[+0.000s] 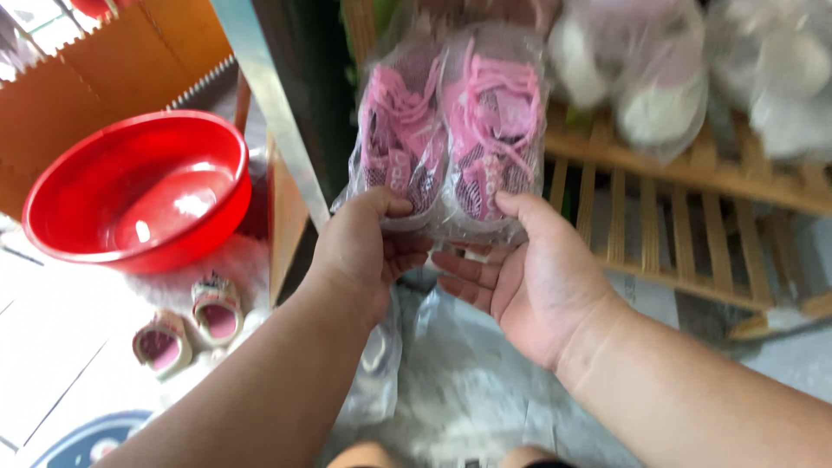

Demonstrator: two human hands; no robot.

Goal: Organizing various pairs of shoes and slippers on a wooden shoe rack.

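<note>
A pair of small pink shoes with pink laces, sealed in a clear plastic bag (451, 130), is held up in front of a wooden slatted rack (676, 225). My left hand (364, 247) grips the bag's lower left corner, thumb on the front. My right hand (529, 277) supports the lower right side from beneath, palm up, thumb against the bag.
More bagged shoes (659, 78) lie on the rack's upper shelf. A red plastic basin (139, 186) sits at the left, with a loose pair of small pink-lined shoes (186, 325) below it. Crumpled clear plastic (451, 364) lies under my hands. A metal post (269, 95) stands beside the rack.
</note>
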